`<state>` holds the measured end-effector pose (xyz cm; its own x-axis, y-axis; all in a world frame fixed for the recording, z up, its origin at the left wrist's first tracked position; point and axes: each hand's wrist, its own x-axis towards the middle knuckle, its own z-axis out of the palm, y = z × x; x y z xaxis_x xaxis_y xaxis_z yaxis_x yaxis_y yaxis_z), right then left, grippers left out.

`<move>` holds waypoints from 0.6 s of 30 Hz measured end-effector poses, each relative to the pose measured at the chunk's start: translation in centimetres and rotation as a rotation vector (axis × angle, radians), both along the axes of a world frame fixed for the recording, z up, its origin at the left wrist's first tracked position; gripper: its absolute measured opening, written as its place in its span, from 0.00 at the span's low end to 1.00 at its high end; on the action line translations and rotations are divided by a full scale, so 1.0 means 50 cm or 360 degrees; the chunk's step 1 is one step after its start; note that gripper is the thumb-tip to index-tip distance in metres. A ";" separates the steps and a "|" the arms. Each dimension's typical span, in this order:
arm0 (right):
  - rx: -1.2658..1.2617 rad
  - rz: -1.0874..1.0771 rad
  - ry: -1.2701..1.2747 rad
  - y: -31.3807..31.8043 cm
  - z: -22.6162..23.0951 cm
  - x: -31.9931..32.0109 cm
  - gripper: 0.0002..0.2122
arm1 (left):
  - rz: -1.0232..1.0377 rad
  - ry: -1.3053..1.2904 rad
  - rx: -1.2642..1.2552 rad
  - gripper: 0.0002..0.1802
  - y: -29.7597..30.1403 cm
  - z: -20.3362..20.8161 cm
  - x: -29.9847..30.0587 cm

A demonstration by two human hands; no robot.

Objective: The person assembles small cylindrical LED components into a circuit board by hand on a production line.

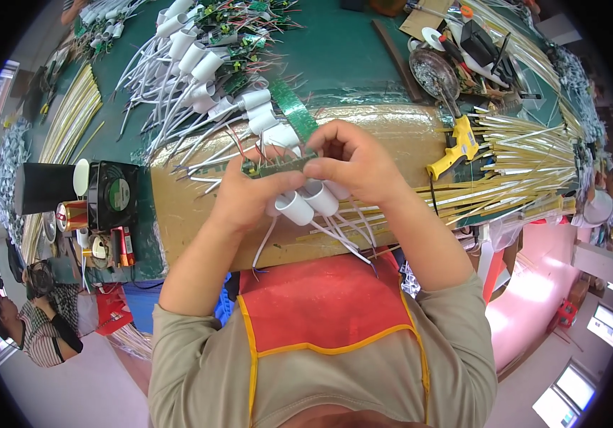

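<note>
Circuit board strip (281, 168) gripped between thumb and fingers of the left hand (253, 191), held above the brown work sheet (185, 225). Right hand (363, 169) curled at the strip's right end; whether anything is pinched there cannot be told. Thin wires seen rising from the strip. White cups (295, 208) hung just below, white cables (342, 239) trailed toward the red apron (320, 303). Beyond the hands, a heap of more white cups (208, 65) is spread on the green table (342, 43). Yellow glue gun (456, 148) laid to the right; black fan (112, 194) stood to the left.
</note>
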<state>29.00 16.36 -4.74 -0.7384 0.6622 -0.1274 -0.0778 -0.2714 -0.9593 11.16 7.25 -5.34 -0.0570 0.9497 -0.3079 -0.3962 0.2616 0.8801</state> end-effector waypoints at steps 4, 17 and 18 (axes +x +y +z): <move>-0.0123 0.0054 0.0133 -0.003 -0.022 0.008 0.10 | -0.0071 -0.0032 -0.0045 0.18 -0.001 0.008 0.003; 0.0588 -0.0265 -0.0449 -0.035 0.014 -0.032 0.08 | 0.0063 -0.0162 -0.0019 0.14 -0.007 -0.029 -0.005; 0.1189 -0.0437 -0.0598 -0.044 0.023 -0.030 0.08 | 0.0214 -0.0019 0.0000 0.13 -0.004 -0.033 0.002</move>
